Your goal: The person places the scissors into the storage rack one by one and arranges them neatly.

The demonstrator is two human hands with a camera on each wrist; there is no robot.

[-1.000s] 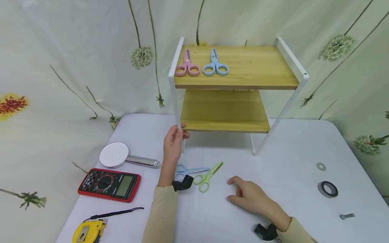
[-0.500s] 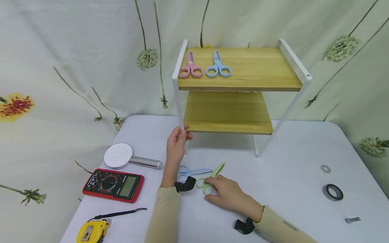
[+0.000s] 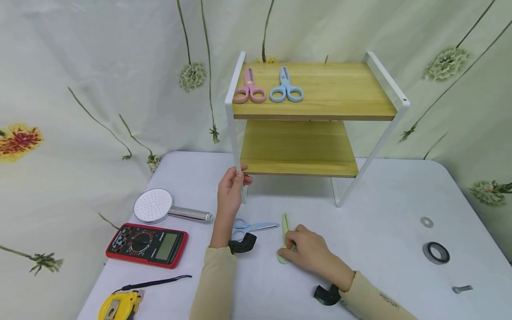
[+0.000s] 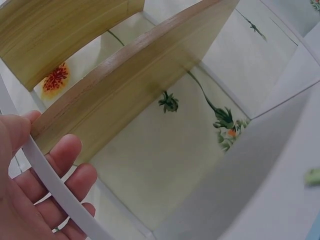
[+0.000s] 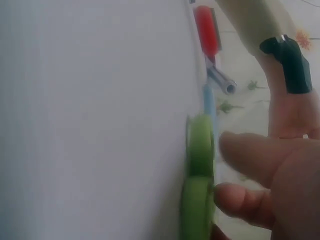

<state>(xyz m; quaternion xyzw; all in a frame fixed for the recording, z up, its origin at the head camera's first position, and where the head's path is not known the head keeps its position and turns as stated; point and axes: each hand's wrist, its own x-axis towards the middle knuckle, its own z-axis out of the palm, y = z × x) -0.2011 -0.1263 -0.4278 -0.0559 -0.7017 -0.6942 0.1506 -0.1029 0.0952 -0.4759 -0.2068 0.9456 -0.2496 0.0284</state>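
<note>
a white round-cornered table (image 3: 384, 195) carries a two-tier wooden shelf with white metal frame (image 3: 320, 146) at the far middle, a chrome shower head (image 3: 154, 205), red multimeter (image 3: 146, 244) and yellow tape measure (image 3: 116, 305) on the left, light blue scissors (image 3: 256, 226) and green scissors (image 3: 285, 231) near the middle, and a black rubber ring (image 3: 436, 253), metal washer (image 3: 426, 221) and small bolt (image 3: 462, 289) on the right.

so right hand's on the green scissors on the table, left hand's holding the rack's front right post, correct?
Not quite: the left hand grips the rack's front left post, not the right one, as the head view shows. The rest holds: the right hand is on the green scissors lying on the table.
</note>
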